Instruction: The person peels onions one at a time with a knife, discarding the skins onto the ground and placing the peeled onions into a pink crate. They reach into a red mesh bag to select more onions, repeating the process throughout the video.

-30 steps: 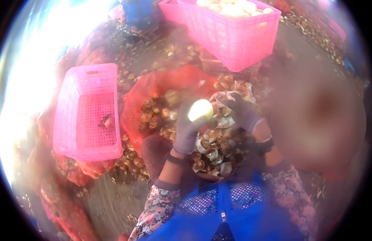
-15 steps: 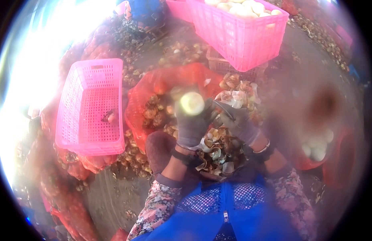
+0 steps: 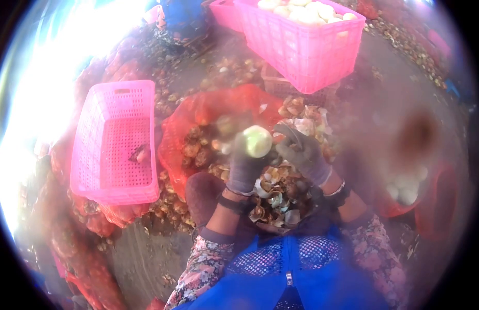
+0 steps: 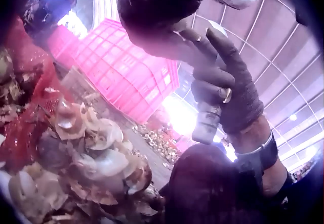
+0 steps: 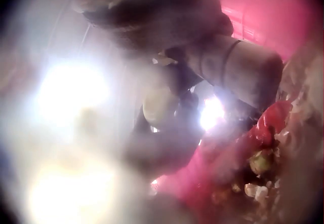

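My gloved left hand (image 3: 243,168) holds a peeled, pale green-white onion (image 3: 257,141) in front of my lap. Close on its right, my gloved right hand (image 3: 306,157) has its fingers curled round the thick pale handle (image 4: 206,125) of a short tool, whose working end is mostly hidden. The hands are a small gap apart in the head view. Below them lies a heap of onion skins (image 3: 275,191). An open red mesh sack (image 3: 180,121) with unpeeled onions (image 3: 193,147) spreads just beyond the left hand. The right wrist view is blurred by glare.
A pink crate (image 3: 128,129) with a dark scrap inside stands at left. Another pink crate (image 3: 322,54), heaped with peeled onions (image 3: 306,11), is at the back. Pale onions (image 3: 405,188) lie by red mesh at right. Filled mesh sacks (image 3: 79,248) lie at lower left.
The onion turns in my left hand, shifting left and then back right. My right hand comes in close to it, then draws slightly away, its fingers now more curled.
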A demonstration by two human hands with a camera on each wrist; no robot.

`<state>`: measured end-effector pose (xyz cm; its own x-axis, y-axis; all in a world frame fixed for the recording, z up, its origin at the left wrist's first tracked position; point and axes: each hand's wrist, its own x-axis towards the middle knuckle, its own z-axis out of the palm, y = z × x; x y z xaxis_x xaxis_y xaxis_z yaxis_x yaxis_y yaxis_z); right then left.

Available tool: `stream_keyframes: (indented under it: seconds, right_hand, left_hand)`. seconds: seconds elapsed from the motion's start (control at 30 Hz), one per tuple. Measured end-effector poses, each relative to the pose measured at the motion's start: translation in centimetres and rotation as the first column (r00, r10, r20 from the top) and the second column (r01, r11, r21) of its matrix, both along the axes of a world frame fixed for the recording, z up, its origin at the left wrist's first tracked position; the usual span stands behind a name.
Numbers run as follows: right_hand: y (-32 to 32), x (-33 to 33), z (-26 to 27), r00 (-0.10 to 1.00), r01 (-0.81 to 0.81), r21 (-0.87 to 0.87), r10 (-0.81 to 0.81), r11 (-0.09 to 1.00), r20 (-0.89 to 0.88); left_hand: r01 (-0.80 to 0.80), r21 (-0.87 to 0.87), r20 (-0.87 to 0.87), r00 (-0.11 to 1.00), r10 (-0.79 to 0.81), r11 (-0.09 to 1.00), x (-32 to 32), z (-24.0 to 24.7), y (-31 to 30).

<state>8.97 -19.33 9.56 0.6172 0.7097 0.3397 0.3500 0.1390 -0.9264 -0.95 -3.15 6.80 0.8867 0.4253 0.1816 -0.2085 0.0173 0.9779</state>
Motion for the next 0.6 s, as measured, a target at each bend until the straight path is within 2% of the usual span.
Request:
stream_keyframes:
  seconds: [0.03, 0.1, 0.17, 0.23, 0.27, 0.33, 0.37, 0.47, 0.5, 0.53, 0.6]
  right_hand:
    - [-0.4, 0.2, 0.6, 0.999, -0.028, -0.045, 0.029, 0.999, 0.03]
    - [-0.8, 0.4, 1.7, 0.987, -0.134, -0.065, 0.127, 0.989, -0.102]
    - [-1.0, 0.3, 2.7, 0.958, -0.202, -0.11, 0.172, 0.973, -0.231]
    - [-1.3, 0.3, 3.5, 0.923, -0.235, -0.189, 0.158, 0.954, -0.351]
    - [-1.0, 0.9, 2.2, 0.9, -0.245, -0.148, 0.168, 0.958, -0.402]
    - [-0.6, 2.1, -0.7, 0.843, -0.252, -0.086, 0.175, 0.964, -0.509]
    - [-0.5, 2.0, -0.3, 0.807, -0.25, -0.065, 0.171, 0.966, -0.565]
    - [-1.1, 1.0, 1.0, 0.658, -0.213, -0.03, 0.121, 0.977, -0.743]
    - [-1.0, 0.3, 1.1, 0.594, -0.189, 0.006, 0.119, 0.982, -0.795]
    - [-0.9, 0.0, 1.0, 0.525, -0.162, 0.041, 0.122, 0.986, -0.842]
    - [-0.6, 0.1, 0.7, 0.577, -0.211, 0.007, 0.131, 0.977, -0.806]
  left_hand:
    - [0.048, -0.091, -0.015, 0.999, -0.049, 0.995, -0.1, -0.3, 0.0]
    - [0.111, -0.295, -0.07, 0.988, -0.137, 0.949, -0.5, 1.7, -1.0]
    - [0.147, -0.503, -0.135, 0.96, -0.246, 0.852, -1.2, 2.4, -1.1]
    - [0.22, -0.433, -0.148, 0.939, -0.31, 0.874, -1.5, 2.5, -0.8]
    - [0.257, -0.397, -0.156, 0.927, -0.341, 0.881, -1.5, 2.7, -0.8]
    - [0.227, -0.365, -0.151, 0.943, -0.298, 0.903, -2.0, 2.5, -1.3]
    - [0.213, -0.347, -0.148, 0.949, -0.278, 0.913, -2.1, 2.8, -1.5]
    - [0.02, -0.088, -0.066, 0.998, -0.026, 0.996, -1.2, 4.0, -3.7]
    - [0.021, -0.153, -0.002, 1.0, -0.022, 0.988, -1.1, 4.2, -3.9]
    - [-0.015, -0.112, -0.021, 1.0, 0.012, 0.994, -1.0, 4.2, -3.9]
    - [-0.088, -0.026, -0.055, 0.995, 0.086, 0.996, -0.9, 4.2, -3.6]
